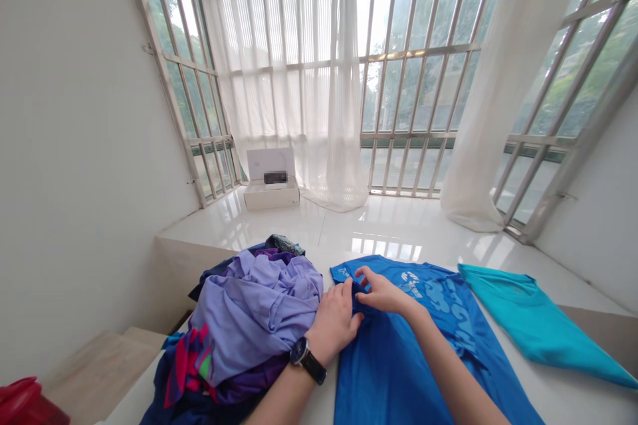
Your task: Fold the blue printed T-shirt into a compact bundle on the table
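Observation:
A blue T-shirt (383, 358) with pale print lies spread out before me. My left hand (335, 319), wearing a dark-strapped watch (308, 360), is at its left edge, closed over a dark fold of the cloth between fingers and thumb. My right hand (379, 292) reaches in from the right over the same fold. Its index finger and thumb are curved and apart, with the tips close to the fabric. Just left of my left hand rises a heap of crumpled clothes, topped by a lavender garment (259, 305).
A folded teal shirt (528, 312) lies at the right. Behind, an open white box (272, 196) stands on the glossy ledge (399, 216) by barred windows and sheer curtains (343, 166). Something red (30, 404) shows at the lower left corner.

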A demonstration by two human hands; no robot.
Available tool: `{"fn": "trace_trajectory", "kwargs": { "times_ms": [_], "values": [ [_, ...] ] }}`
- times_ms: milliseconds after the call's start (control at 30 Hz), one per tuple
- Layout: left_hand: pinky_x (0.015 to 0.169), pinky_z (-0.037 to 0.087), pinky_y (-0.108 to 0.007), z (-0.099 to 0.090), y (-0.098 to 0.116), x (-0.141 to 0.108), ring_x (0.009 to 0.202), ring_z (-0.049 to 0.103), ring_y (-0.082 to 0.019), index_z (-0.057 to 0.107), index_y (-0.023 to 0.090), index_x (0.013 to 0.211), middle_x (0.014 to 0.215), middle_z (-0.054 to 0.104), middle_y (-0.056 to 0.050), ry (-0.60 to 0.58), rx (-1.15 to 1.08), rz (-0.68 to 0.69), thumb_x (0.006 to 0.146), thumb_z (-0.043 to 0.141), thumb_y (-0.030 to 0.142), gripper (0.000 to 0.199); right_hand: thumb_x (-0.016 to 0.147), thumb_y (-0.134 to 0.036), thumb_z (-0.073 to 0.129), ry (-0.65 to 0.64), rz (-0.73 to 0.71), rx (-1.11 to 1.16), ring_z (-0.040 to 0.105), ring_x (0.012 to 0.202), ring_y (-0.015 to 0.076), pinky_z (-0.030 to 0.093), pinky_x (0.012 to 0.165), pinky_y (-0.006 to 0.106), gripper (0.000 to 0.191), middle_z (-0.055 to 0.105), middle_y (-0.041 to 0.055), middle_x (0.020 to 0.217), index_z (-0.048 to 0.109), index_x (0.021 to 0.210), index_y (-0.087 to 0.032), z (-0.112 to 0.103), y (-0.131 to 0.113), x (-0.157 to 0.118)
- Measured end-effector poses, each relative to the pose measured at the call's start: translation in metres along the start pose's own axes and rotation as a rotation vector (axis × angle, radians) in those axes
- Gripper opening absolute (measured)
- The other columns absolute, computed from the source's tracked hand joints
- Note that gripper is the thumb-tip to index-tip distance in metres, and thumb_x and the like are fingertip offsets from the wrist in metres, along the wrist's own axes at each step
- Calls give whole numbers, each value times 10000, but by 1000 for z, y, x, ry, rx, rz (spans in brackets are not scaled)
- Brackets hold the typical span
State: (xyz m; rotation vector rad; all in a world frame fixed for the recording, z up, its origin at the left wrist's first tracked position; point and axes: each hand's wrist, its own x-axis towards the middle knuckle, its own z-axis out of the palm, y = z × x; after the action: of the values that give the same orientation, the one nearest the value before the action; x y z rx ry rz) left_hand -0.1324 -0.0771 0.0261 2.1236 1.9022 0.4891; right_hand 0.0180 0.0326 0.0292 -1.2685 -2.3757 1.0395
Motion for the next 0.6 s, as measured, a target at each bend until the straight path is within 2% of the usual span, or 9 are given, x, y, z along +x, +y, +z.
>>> {"fn": "trace_trajectory", "kwargs": {
  "times_ms": [67, 133, 233, 400, 500, 600],
  "values": [
    [1125, 356, -403, 2, -1, 0, 1290, 473, -311, 287, 111, 1542, 1454, 495, -172, 12, -6, 4, 897, 543, 362, 738, 741, -193, 647, 77, 5, -61, 634, 912, 212, 465, 811, 307, 471, 678, 55, 987, 527, 1196, -196, 10, -4, 3],
    [1137, 345, -402, 4, -1, 0, 1312, 459, -311, 263, 106, 1553, 1483, 467, -175, 22, -13, 9, 887, 545, 350, 763, 760, -183, 621, 142, 26, -105, 629, 982, 245, 445, 844, 323, 344, 688, 75, 968, 577, 1102, -189, 19, -8, 5],
    [1166, 310, -408, 4, -1, 0, 1382, 399, -314, 212, 95, 1568, 1546, 394, -184, 31, -19, 3, 892, 545, 344, 793, 797, -195, 571, 214, 57, -125, 629, 957, 255, 435, 831, 331, 128, 697, 91, 928, 611, 918, -187, 22, -13, 9],
    [1196, 257, -451, 1, 3, -2, 1458, 302, -325, 159, 85, 1580, 1602, 302, -206, 61, -27, -19, 941, 516, 472, 828, 879, -280, 494, 300, 111, -53, 629, 853, 194, 450, 771, 287, 131, 685, 47, 858, 597, 852, -204, -1, -11, 12],
    [1201, 243, -479, 0, 5, -5, 1461, 296, -343, 191, 83, 1578, 1603, 297, -212, 49, -22, 23, 917, 529, 586, 896, 944, -339, 435, 229, 180, 26, 616, 659, 146, 464, 612, 257, 280, 622, -3, 683, 564, 733, -208, -20, -1, 9],
    [1208, 221, -506, 0, 5, -7, 1477, 265, -357, 226, 117, 1580, 1609, 287, -211, 20, -11, 82, 861, 570, 678, 974, 996, -411, 433, 162, 273, 83, 563, 510, 107, 464, 512, 242, 368, 544, -56, 571, 567, 732, -193, -35, 15, 4]
  ]
}}
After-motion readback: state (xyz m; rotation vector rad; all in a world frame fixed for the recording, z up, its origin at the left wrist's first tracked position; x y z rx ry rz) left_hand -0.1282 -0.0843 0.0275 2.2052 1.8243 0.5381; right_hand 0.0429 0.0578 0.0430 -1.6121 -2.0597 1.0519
